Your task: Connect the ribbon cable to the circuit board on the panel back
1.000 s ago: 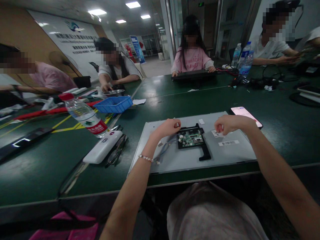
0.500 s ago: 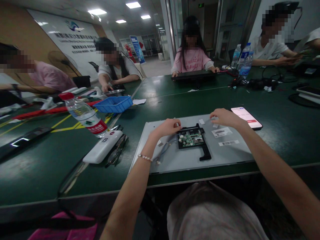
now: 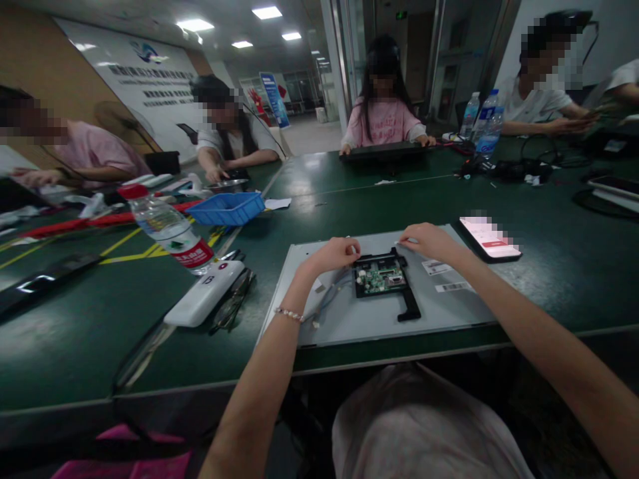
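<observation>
A grey flat metal panel [image 3: 339, 326] lies before me on the table. On it sits a black plastic bracket [image 3: 412, 306] around a green circuit board [image 3: 377, 278]. My left hand [image 3: 333, 256] is closed at the bracket's upper left corner; what its fingers hold, if anything, is hidden. Thin grey cables [image 3: 328, 299] run out below that hand. My right hand [image 3: 426, 241] is pinched just above the bracket's upper right corner. A small white bit shows at its fingertips, too small to name. Two white labels, one with a barcode [image 3: 452, 287], are stuck to the panel right of the bracket.
To the right lies a lit phone [image 3: 486, 239]. On the left are a water bottle [image 3: 172, 229], a white power bank [image 3: 204, 293], eyeglasses [image 3: 233, 303] and a blue tray [image 3: 227, 209]. Several people sit around the green table [image 3: 319, 193]; one across holds a dark flat panel [image 3: 389, 152].
My right hand has moved left across the panel, from beside the phone to the bracket's upper right corner. My left hand has stayed in place.
</observation>
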`<state>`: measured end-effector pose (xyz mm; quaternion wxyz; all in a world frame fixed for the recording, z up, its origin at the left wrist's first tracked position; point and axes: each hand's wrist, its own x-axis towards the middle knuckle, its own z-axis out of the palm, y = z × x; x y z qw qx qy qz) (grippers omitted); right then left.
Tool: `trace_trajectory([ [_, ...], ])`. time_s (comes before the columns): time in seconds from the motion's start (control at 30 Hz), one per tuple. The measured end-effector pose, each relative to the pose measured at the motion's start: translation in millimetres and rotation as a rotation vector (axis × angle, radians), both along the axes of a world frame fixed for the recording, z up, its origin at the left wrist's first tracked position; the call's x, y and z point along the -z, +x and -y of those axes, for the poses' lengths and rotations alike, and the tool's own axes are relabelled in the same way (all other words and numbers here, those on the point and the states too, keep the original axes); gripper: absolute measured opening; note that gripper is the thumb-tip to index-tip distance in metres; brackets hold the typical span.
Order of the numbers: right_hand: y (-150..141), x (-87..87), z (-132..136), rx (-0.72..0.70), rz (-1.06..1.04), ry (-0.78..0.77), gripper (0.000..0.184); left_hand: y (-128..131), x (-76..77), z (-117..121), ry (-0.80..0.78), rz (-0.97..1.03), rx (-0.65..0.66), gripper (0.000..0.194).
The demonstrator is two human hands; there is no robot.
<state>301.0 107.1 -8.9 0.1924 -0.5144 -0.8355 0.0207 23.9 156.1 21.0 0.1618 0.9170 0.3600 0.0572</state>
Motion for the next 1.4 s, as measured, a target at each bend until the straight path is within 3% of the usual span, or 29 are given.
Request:
trace_trajectory([
  [0.13,-17.3,-0.9,2.8,-0.047,-0.068,0.072,0.022,1.9,0.6,0.2,0.020,-0.016,-0.005,0.017],
  [0.33,-42.2,-1.6,10.2,-0.087,0.070,0.046,0.018,4.6,1.6,0.0,0.049,-0.035,-0.010,0.018],
  [0.77,-37.9,-8.5,13.1,-0.110,-0.085,-0.118,0.026,4.9,3.6,-0.8,0.072,-0.047,-0.017,0.017],
  [0.93,-19.2,-21.7,17.2,-0.017,-0.116,-0.058,0.029,4.5,1.1,2.3,0.088,-0.047,-0.003,0.017],
  [1.1,22.1,-32.3,18.2,0.118,-0.079,-0.248,0.025,3.1,-0.5,3.0,0.123,-0.035,-0.015,0.020],
  [1.23,47.7,-32.3,20.7,0.091,-0.024,-0.398,0.024,5.6,-5.7,5.6,0.196,0.028,-0.030,0.028],
  [1.33,53.3,-30.0,24.1,0.052,0.009,-0.509,0.025,12.4,-12.1,14.8,0.205,0.128,0.035,0.026],
  [1.4,52.1,-28.3,25.1,0.071,0.010,-0.501,0.024,19.3,-15.6,23.8,0.171,0.185,0.119,0.025],
])
